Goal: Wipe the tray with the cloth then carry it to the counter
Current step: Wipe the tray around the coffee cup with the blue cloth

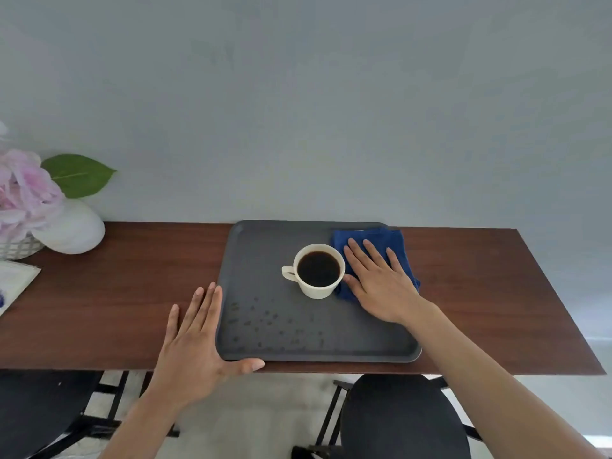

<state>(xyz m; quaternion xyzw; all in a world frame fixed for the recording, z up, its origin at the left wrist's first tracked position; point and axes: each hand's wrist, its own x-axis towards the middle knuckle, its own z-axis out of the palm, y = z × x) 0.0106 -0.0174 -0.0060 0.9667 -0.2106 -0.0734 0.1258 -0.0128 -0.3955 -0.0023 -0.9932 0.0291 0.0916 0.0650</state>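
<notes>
A dark grey tray [265,233] lies on the brown wooden table [132,293], with small droplets scattered over its near left part. A white cup of black coffee [318,270] stands on the tray near its middle. A blue cloth [367,238] lies on the tray's far right corner. My right hand [379,281] rests flat on the cloth, fingers spread, thumb close to the cup. My left hand [195,342] lies flat on the table against the tray's near left corner, fingers along its left edge and thumb along its front edge.
Pink flowers with a green leaf [29,193] stand in a white vase at the table's far left, and a notebook [13,283] lies beside them. Two black stools [404,419] stand under the table's front edge. A grey wall runs behind the table.
</notes>
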